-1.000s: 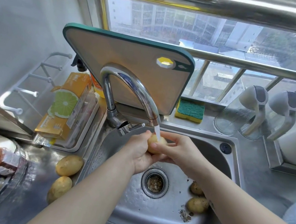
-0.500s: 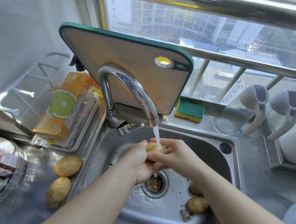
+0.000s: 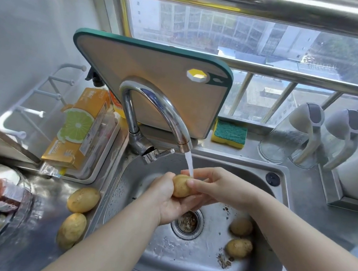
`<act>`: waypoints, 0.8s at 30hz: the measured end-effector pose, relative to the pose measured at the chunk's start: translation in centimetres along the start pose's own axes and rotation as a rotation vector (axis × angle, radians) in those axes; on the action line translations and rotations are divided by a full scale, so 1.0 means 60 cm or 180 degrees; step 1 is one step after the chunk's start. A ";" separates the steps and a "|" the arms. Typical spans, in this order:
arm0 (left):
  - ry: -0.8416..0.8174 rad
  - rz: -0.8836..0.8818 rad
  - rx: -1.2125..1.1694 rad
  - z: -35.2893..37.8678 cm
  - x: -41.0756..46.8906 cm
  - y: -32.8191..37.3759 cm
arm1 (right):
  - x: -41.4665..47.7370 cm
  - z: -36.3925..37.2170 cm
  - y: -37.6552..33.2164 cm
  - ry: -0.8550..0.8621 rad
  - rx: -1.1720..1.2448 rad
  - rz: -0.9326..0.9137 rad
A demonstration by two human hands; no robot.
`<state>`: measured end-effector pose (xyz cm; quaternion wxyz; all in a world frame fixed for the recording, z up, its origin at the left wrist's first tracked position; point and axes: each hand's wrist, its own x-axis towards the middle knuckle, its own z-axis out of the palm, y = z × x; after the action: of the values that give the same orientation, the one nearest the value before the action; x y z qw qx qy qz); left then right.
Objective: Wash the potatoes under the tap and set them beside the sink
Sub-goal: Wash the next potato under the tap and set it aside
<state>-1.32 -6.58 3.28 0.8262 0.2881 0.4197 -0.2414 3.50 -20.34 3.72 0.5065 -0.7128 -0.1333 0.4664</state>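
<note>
Stainless steel, wet and dull, is seen throughout the sink (image 3: 176, 263) and the desk (image 3: 51, 197) beside it; a smooth potato (image 3: 180, 186) is cupped from below by the left hand (image 3: 168, 201), its underside hidden by the palm, and pinched at its right end by the right hand (image 3: 219, 186); it is held under the stream from the curved chrome tap (image 3: 161, 109); two small potatoes (image 3: 239, 248) are seen in the basin; two oval potatoes (image 3: 83, 200) are laid on the desk, just left of the sink; bottles at the left edge are blurred and cut off.
</note>
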 end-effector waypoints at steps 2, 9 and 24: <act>-0.0054 -0.0056 -0.0010 0.003 0.001 -0.003 | -0.001 0.017 -0.008 0.0315 -0.0535 -0.0114; -0.0253 -0.0237 0.0344 -0.007 0.004 -0.001 | 0.001 0.045 -0.005 0.1554 -0.3114 -0.0611; -0.0036 0.0739 0.0813 -0.019 0.008 -0.079 | 0.029 0.103 0.020 0.2144 0.1069 -0.0062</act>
<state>-4.73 -9.29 1.02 0.8075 0.4359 0.3449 -0.1973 -0.88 -16.01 1.45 0.6362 -0.7320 0.1123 0.2164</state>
